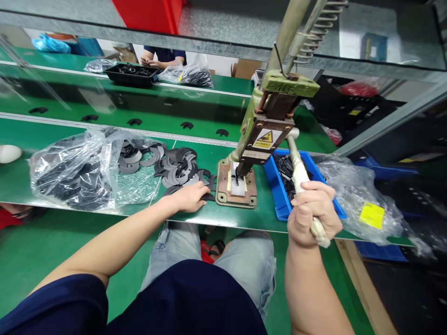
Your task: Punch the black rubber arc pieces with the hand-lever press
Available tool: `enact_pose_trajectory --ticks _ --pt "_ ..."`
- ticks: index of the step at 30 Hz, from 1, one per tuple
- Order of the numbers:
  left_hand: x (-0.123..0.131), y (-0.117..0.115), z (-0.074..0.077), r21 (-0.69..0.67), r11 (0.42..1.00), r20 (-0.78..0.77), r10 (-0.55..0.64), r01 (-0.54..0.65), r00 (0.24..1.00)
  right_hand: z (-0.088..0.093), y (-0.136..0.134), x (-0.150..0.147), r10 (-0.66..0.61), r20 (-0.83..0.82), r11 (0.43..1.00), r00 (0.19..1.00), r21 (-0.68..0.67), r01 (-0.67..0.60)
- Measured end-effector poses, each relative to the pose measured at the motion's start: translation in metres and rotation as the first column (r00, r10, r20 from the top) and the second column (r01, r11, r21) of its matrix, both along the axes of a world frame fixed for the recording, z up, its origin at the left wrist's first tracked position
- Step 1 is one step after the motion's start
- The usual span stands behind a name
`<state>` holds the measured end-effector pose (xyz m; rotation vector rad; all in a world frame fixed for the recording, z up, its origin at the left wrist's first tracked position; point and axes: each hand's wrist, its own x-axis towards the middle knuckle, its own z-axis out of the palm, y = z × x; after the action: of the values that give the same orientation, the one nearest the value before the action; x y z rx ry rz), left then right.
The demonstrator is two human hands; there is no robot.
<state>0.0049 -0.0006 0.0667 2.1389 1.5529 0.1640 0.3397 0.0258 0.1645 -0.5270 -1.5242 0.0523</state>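
Note:
My right hand [312,214] is wrapped around the tape-covered lever [298,172] of a green hand press [267,125]. On the press's base plate [223,197], a small black part [237,176] stands in the light metal fixture, below the ram. My left hand [191,196] rests just left of the base, its thumb and fingers closed on the end of a curved black piece [208,197]. Beside those fingers spreads a loose pile of flat, crescent-shaped dark pieces [179,167]. The pile runs on into an open clear plastic bag [77,172] holding more of them.
A blue bin [279,200] of small black parts stands right of the press, beside a clear bag with a yellow label [372,215]. Behind, several black pieces [186,125] lie spaced along a green belt. Across it, a person's hands [148,60] are near a black tray [131,77].

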Motion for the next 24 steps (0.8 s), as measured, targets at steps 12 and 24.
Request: enact_pose_trajectory --ticks 12,24 --pt "0.003 -0.006 0.011 -0.091 0.987 0.248 0.152 -0.133 0.957 -0.001 -0.001 0.001 0.01 0.007 1.0 1.0 -0.012 -0.01" --pt "0.046 0.062 0.02 -0.404 0.854 0.706 0.518 -0.327 0.482 -0.001 -0.002 0.001 0.001 0.02 1.0 1.0 -0.025 0.0"
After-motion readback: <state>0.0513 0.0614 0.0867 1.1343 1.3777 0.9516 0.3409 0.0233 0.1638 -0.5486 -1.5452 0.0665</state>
